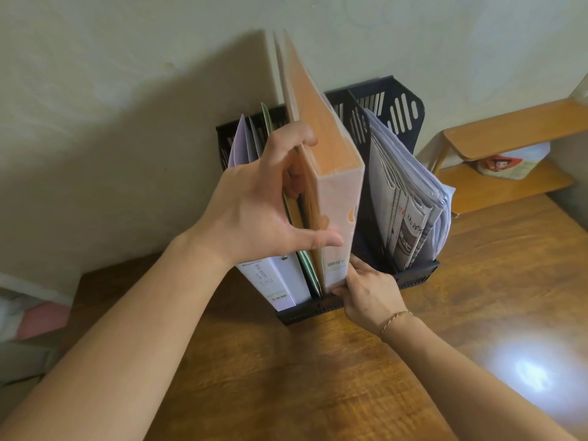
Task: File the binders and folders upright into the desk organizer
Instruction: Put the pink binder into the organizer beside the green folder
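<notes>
A black slotted desk organizer [410,278] stands on the wooden desk against the wall. A tall orange-pink binder [331,154] stands upright in its middle section, spine toward me. My left hand [264,202] spreads over the binder's left cover, thumb across the spine and fingers against the upper edge. My right hand [366,291] pinches the bottom of the spine by the barcode label. A lavender ring binder [280,281] and a thin green folder [307,265] stand to its left. The right section holds newspapers and papers [410,198].
The wooden desk [318,377] stretches toward me, with a bright light reflection at the right. A small wooden shelf [509,173] holding a printed pouch sits at the back right. The wall is directly behind the organizer. Bedding shows at the far left below the desk.
</notes>
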The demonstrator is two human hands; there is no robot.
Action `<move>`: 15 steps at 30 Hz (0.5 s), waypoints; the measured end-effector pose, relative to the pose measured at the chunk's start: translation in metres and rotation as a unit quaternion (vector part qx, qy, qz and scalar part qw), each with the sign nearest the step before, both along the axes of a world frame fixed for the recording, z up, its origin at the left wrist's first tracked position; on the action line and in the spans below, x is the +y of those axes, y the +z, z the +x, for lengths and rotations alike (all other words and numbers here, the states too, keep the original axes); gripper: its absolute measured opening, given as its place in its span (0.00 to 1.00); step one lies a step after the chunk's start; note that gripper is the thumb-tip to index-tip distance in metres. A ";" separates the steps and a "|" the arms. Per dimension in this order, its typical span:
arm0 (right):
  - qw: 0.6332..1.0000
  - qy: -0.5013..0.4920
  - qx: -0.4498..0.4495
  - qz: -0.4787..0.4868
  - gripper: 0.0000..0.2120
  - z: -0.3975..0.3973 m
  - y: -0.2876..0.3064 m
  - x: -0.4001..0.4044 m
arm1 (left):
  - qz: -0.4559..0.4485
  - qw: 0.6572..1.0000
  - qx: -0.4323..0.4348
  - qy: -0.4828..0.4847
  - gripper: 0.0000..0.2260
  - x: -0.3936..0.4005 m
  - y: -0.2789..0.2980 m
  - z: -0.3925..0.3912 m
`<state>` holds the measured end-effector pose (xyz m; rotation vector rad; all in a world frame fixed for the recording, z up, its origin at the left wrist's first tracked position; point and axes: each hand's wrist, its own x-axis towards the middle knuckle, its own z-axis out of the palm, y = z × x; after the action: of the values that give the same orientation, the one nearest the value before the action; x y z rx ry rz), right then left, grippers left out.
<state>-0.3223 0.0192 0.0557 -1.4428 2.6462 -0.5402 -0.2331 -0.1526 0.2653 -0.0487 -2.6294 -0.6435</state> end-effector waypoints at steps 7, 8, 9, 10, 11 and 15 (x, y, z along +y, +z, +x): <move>0.991 0.117 -0.055 -0.036 0.25 -0.016 0.031 0.012 | 0.002 0.999 -0.030 -0.011 0.34 0.003 0.004 0.013; 0.988 0.114 -0.066 -0.085 0.23 -0.020 0.037 0.012 | 0.014 1.000 -0.026 -0.003 0.32 0.004 0.002 0.016; 0.980 0.093 -0.088 -0.149 0.22 -0.023 0.043 0.007 | 0.027 0.999 -0.021 0.010 0.32 0.005 0.000 0.019; 0.968 0.056 -0.123 -0.213 0.21 -0.026 0.052 -0.005 | 0.037 0.999 -0.018 0.021 0.31 0.006 -0.002 0.021; 0.951 0.011 -0.170 -0.260 0.20 -0.029 0.065 -0.021 | 0.047 0.998 -0.014 0.026 0.30 0.007 -0.002 0.023; 0.895 -0.037 -0.293 -0.334 0.20 -0.042 0.128 -0.082 | 0.057 0.998 -0.031 0.020 0.30 0.012 0.003 0.024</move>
<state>-0.3645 -0.0631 0.1833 -1.0224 2.0975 -1.7071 -0.2095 -0.1409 0.2684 0.0579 -2.6413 -0.7916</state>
